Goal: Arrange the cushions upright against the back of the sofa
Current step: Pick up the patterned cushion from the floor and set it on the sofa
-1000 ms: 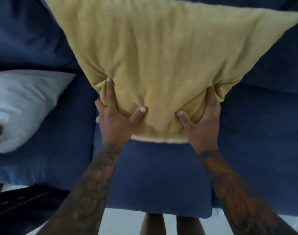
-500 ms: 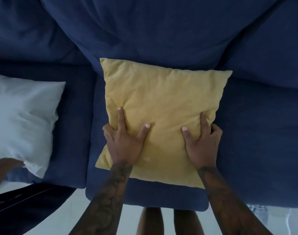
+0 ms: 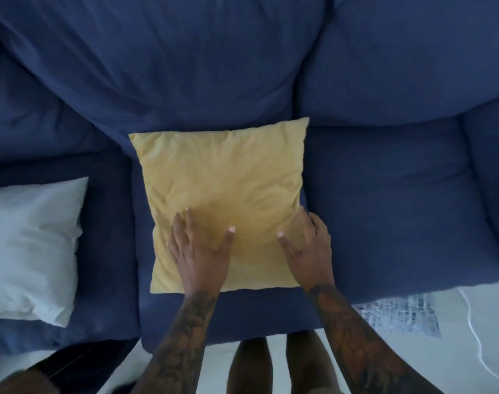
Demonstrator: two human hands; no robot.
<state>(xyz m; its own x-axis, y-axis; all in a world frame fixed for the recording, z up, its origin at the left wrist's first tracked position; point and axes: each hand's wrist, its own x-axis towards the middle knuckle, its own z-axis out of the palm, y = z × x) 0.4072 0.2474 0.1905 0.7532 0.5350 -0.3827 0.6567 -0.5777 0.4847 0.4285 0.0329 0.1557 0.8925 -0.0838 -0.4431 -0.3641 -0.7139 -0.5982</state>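
A yellow cushion (image 3: pixel 222 177) lies on the middle seat of the blue sofa (image 3: pixel 384 194), its far edge touching the sofa's back (image 3: pixel 214 66). My left hand (image 3: pixel 200 251) rests flat on the cushion's near left part, fingers spread. My right hand (image 3: pixel 308 248) is at the near right corner, thumb on top and fingers curled over the right edge. A white cushion (image 3: pixel 35 251) lies flat on the left seat, apart from both hands.
My bare legs (image 3: pixel 285 365) stand against the sofa's front edge on a pale floor. A patterned sheet (image 3: pixel 398 311) and a white cable (image 3: pixel 475 336) lie on the floor at the right. A dark object (image 3: pixel 72 362) sits at the lower left.
The yellow cushion came down from in front of the camera onto the middle seat and slid back toward the sofa's back. My left hand went from gripping it to lying flat.
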